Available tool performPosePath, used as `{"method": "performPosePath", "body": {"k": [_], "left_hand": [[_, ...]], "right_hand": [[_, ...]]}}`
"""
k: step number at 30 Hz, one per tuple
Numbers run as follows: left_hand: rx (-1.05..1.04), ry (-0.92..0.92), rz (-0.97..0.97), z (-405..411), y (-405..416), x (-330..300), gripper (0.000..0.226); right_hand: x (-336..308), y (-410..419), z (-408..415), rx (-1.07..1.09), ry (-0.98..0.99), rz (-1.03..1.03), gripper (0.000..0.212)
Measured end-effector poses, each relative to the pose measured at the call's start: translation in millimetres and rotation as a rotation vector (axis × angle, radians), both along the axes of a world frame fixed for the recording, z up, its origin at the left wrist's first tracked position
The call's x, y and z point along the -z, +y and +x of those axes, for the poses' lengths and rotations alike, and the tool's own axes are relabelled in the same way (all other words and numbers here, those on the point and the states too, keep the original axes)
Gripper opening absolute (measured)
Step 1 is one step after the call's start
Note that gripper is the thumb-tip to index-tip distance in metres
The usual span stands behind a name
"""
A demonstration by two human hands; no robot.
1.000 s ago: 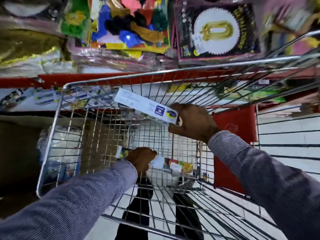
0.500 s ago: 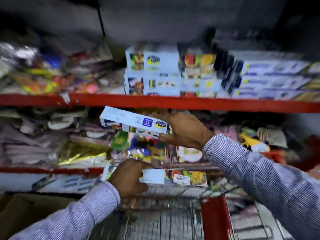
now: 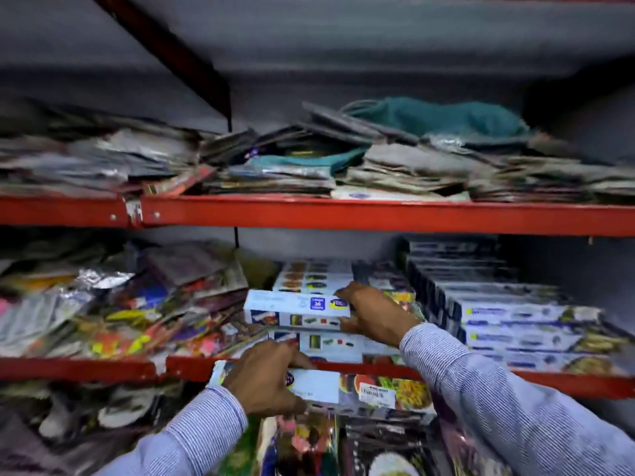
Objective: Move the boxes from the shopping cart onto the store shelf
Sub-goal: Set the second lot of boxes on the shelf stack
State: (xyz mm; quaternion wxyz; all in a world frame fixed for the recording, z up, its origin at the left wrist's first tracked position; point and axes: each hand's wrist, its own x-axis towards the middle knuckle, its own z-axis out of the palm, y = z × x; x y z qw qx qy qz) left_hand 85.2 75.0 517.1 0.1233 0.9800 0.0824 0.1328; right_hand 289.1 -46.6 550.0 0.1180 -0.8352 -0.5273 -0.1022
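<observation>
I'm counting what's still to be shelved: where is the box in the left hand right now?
The box is low and centre in the head view, gripped by the left hand just in front of and below the red shelf edge, under the stacked boxes.

Red metal shelves [image 3: 378, 214] run across the room, one above the other. Behind them is a grey back wall [image 3: 343, 63], dim and shadowy. A dark slanted bar [image 3: 171, 53] crosses the wall at the top left. Flat shiny packets [image 3: 103, 304] lie in messy heaps on the left. A green cloth [image 3: 436, 115] sits high up on the right.
</observation>
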Motion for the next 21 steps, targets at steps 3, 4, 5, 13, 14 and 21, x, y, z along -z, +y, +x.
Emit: {"method": "performPosePath", "body": {"k": [3, 4, 5, 13, 14, 21], "left_hand": [[0.013, -0.014, 0.01, 20.8, 16.6, -11.5, 0.055], [0.011, -0.031, 0.01, 26.6, 20.8, -12.7, 0.056], [0.009, -0.043, 0.005, 31.2, 23.7, -14.2, 0.057], [0.092, -0.086, -0.033, 49.3, 28.7, -20.6, 0.049], [0.094, -0.081, -0.032, 49.9, 29.3, -20.1, 0.049], [0.09, -0.05, -0.081, 55.6, 31.3, -20.7, 0.049]], "right_hand": [[-2.2, 11.6, 21.6, 0.05, 0.04, -0.032, 0.048], [-1.2, 13.9, 27.7, 0.063, 0.05, -0.033, 0.042], [0.1, 15.3, 32.3, 0.083, 0.066, -0.042, 0.04], [9.8, 22.1, 52.0, 0.098, 0.094, -0.051, 0.055], [9.3, 21.8, 52.7, 0.096, 0.089, -0.044, 0.054], [4.7, 16.9, 58.1, 0.086, 0.04, -0.013, 0.046]]}}
